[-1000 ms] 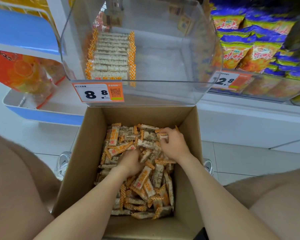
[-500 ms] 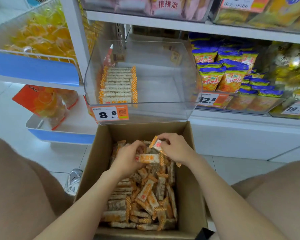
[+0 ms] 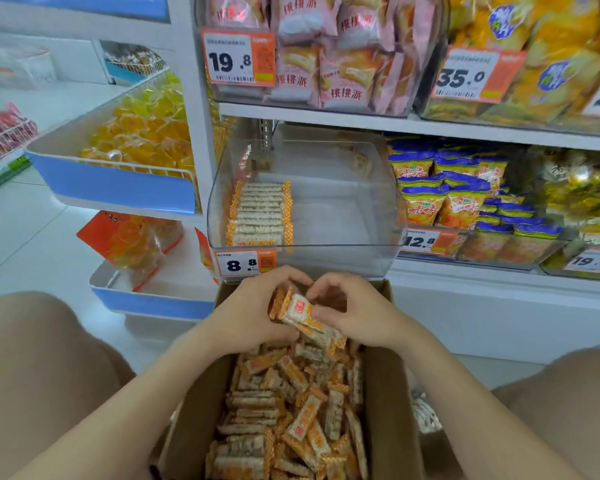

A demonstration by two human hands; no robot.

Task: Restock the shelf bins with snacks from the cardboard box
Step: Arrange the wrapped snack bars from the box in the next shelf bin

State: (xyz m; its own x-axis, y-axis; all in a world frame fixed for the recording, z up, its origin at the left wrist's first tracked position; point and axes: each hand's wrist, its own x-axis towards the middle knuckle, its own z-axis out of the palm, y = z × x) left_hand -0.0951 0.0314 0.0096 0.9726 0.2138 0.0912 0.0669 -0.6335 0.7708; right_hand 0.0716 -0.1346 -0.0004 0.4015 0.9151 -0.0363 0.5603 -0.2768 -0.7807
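An open cardboard box (image 3: 394,403) sits on the floor between my knees, full of small orange-and-white wrapped snack bars (image 3: 291,417). Above its far end, my left hand (image 3: 250,313) grips a small bunch of these bars (image 3: 297,311). My right hand (image 3: 357,313) pinches the same bunch from the right side. Right behind my hands stands a clear plastic shelf bin (image 3: 343,209) with an 8.8 price tag (image 3: 246,264). A neat row of the same bars (image 3: 260,213) lies along its left side; the rest of the bin is bare.
Blue-and-yellow snack bags (image 3: 454,192) fill the bin to the right. Pink packs (image 3: 329,50) and yellow bags (image 3: 548,64) sit on the shelf above. A blue-fronted rack with yellow jelly cups (image 3: 142,133) stands at left. My knees flank the box.
Both hands rose out of the box with a bunch of bars and came together above its far end. The camera tilted up, showing more of the shelves.
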